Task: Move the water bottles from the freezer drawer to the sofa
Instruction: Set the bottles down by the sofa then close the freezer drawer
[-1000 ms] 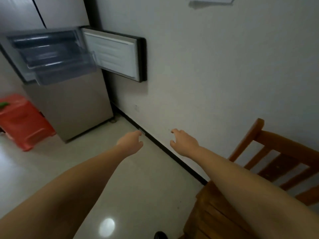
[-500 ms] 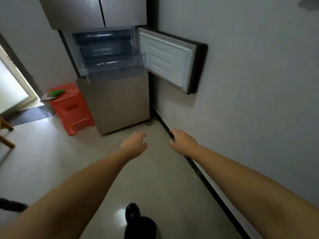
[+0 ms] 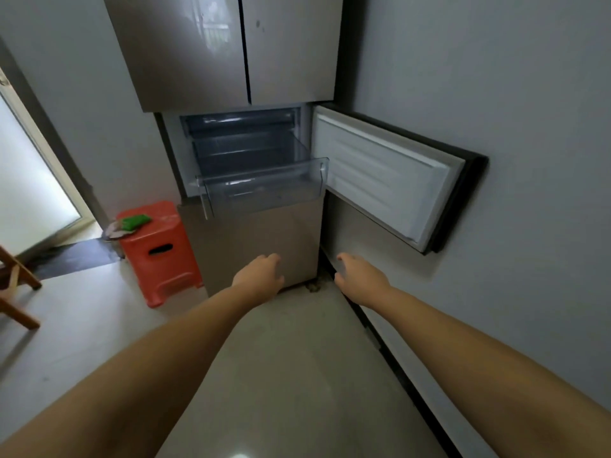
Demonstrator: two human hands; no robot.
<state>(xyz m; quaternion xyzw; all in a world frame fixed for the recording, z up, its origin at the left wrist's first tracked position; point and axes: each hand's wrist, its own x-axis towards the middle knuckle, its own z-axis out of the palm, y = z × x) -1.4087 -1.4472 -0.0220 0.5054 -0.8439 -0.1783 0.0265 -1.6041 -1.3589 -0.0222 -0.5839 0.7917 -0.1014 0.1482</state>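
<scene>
A tall grey fridge (image 3: 211, 57) stands ahead against the right wall. Its freezer door (image 3: 390, 176) is swung open to the right. A clear plastic freezer drawer (image 3: 264, 190) is pulled out; I see no water bottles in it. My left hand (image 3: 259, 276) reaches forward below the drawer, in front of the fridge's lower panel, fingers loosely apart and holding nothing. My right hand (image 3: 360, 279) is stretched out beside it near the wall, also with nothing in it. The sofa is out of sight.
An orange plastic stool (image 3: 158, 252) with a green object (image 3: 134, 221) on top stands left of the fridge. A wooden chair leg (image 3: 16, 285) shows at the far left, by a bright doorway (image 3: 29, 193). The wall runs close on my right.
The view has swung left and closer to the fridge, which is now centred ahead. The wooden chair on the right has dropped out of view. Both hands stay extended and hold nothing.
</scene>
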